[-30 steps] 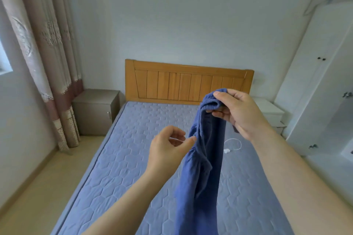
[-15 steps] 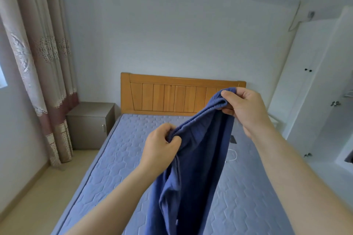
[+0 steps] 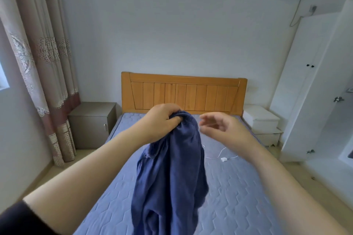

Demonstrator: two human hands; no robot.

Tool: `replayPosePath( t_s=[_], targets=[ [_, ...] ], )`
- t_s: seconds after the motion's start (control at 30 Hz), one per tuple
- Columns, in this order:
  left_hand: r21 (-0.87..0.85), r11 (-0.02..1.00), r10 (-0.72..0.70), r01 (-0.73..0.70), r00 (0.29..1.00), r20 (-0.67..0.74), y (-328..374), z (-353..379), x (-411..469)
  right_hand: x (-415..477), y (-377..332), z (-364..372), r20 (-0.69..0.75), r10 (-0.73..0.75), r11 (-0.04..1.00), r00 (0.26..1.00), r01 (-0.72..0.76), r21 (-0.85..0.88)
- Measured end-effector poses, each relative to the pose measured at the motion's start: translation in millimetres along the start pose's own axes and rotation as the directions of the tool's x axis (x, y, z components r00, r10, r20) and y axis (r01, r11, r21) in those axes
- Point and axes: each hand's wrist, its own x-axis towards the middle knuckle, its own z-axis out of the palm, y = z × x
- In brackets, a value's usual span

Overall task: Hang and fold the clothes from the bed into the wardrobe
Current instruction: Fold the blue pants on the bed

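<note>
Left grip point(image 3: 162, 120): fingers and thumb are curled tight round the bunched top edge of the blue garment point(image 3: 172, 177), holding it in the air. The garment hangs straight below this grip in loose folds, over the bed point(image 3: 238, 196) (its lower end runs out of frame). Right grip point(image 3: 225, 129): just right of the left grip and close beside the garment's top. Its fingers are loosely bent and spread, holding nothing; contact with the cloth cannot be told. Beyond both grips stands the wooden headboard point(image 3: 183, 93). Below the right grip, a white cable point(image 3: 223, 159) lies on the bed. Far right of the right grip stands the white wardrobe point(image 3: 309, 82)
</note>
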Motion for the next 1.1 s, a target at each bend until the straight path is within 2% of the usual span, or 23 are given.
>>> replayPosePath(
  t_s=[0.1, 0.23, 0.33, 0.43, 0.53, 0.63, 0.7, 0.93, 1.1],
  targets=[
    [0.060, 0.997, 0.047, -0.050, 0.998, 0.043, 5, -7, 6, 2, 10, 19, 0.115, -0.034, 0.999, 0.993, 0.035, -0.002],
    [0.108, 0.993, 0.040, -0.047, 0.997, 0.067, -1, -20, 9, 13, 14, 23, 0.158, -0.041, 0.998, 0.987, 0.031, 0.061],
    [0.138, 0.990, -0.016, 0.009, 0.999, 0.049, -16, -33, 7, 22, 12, 16, 0.116, -0.086, 0.996, 0.990, 0.089, -0.022],
    [0.183, 0.980, -0.093, 0.082, 0.994, 0.051, -37, -42, 4, 31, 6, 3, 0.025, -0.168, 0.962, 0.985, 0.169, -0.215],
    [0.196, 0.970, -0.152, 0.144, 0.988, 0.024, -58, -45, 1, 41, -5, -12, -0.010, -0.286, 0.853, 0.958, 0.250, -0.458],
    [0.199, 0.970, -0.134, 0.140, 0.990, -0.042, -73, -50, 1, 51, -12, -25, 0.026, -0.368, 0.670, 0.929, 0.285, -0.685],
    [0.188, 0.975, -0.110, 0.119, 0.992, -0.061, -79, -57, 2, 57, -12, -37, 0.039, -0.383, 0.580, 0.923, 0.273, -0.767],
    [0.118, 0.988, -0.090, 0.100, 0.992, -0.090, -81, -69, 4, 72, 9, -53, 0.052, -0.382, 0.432, 0.923, 0.228, -0.872],
    [0.071, 0.992, -0.088, 0.100, 0.985, -0.150, -75, -71, 3, 71, 18, -55, 0.087, -0.444, 0.360, 0.892, 0.267, -0.894]
  ],
)
